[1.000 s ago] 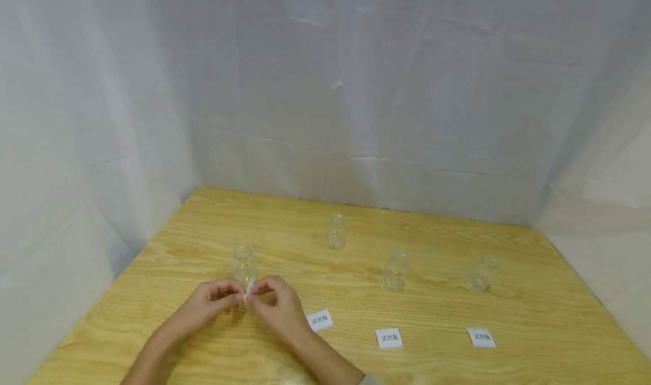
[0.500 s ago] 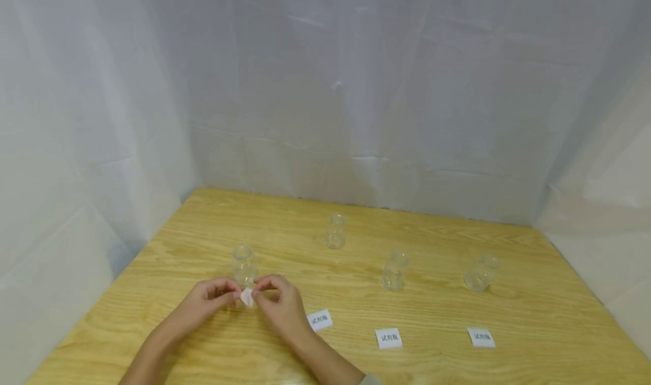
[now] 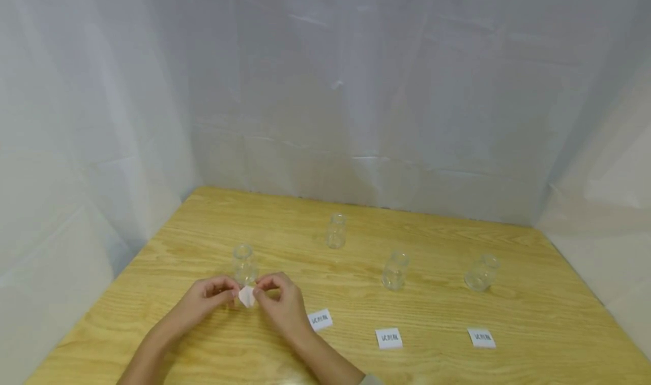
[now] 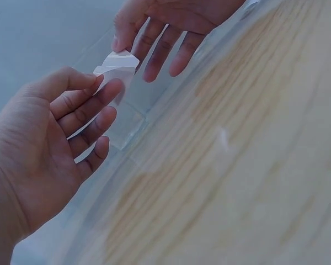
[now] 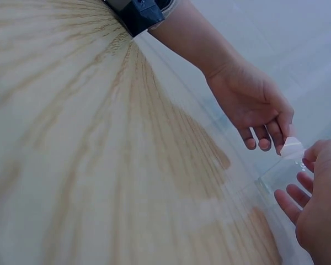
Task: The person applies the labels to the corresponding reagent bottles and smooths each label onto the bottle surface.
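Note:
Between the fingertips of both hands is a small white paper label (image 3: 247,296), creased or folded across its middle in the left wrist view. My left hand (image 3: 205,297) pinches its left edge between thumb and index finger. The right hand (image 3: 285,305) pinches the opposite edge, its other fingers spread in the left wrist view. Just behind the hands stands a clear glass bottle (image 3: 245,263), its lower part overlapped by them in the head view. No writing shows on the side of the label facing the head camera.
Several more clear glass bottles stand farther off: one bottle (image 3: 336,232) at the back, another bottle (image 3: 395,272) right of it, and one (image 3: 481,273) at far right. White labels with handwritten characters lie in front: a left label (image 3: 320,320), a middle label (image 3: 389,338), a right label (image 3: 481,338).
The label between the fingers has turned from edge-on to showing its broad white face, and the fingertips have drawn slightly apart. The bottles and the labels on the table have not moved.

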Demonstrator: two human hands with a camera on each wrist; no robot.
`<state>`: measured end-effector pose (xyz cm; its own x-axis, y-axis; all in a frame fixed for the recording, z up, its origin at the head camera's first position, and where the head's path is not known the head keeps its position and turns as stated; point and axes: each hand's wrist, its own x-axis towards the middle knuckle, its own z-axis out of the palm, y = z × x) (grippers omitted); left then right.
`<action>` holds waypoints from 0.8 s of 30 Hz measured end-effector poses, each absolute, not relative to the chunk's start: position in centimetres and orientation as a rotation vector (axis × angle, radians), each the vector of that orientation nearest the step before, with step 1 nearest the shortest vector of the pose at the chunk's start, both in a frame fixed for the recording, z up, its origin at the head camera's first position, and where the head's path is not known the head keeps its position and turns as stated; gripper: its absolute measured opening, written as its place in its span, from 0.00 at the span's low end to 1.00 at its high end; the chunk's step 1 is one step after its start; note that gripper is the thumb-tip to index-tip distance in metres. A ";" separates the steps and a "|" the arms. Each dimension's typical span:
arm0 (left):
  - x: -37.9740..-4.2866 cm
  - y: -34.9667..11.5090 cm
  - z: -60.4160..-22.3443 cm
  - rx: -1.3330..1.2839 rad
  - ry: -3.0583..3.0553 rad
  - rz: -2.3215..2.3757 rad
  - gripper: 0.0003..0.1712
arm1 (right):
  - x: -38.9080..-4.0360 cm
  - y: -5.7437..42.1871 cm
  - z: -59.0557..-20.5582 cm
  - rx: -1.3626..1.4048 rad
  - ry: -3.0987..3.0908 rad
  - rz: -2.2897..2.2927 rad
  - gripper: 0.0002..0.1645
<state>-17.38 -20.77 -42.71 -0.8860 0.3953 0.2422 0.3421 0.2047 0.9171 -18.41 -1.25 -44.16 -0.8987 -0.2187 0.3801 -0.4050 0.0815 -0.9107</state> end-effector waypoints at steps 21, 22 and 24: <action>-17.1 -21.4 -42.5 0.741 2.476 1.788 0.07 | -18.3 -1.2 -43.8 0.573 -2.279 1.888 0.04; -17.1 -21.5 -42.5 0.736 2.491 1.781 0.07 | -18.3 -1.1 -43.8 0.573 -2.274 1.890 0.04; -17.1 -21.6 -42.5 0.716 2.510 1.766 0.07 | -18.3 -1.1 -43.8 0.570 -2.272 1.894 0.04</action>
<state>-17.09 -21.62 -42.55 -0.8966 0.3567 0.2626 0.3676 0.2687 0.8903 -18.29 -1.14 -43.82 -0.9204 -0.2033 0.3341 -0.3652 0.1414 -0.9201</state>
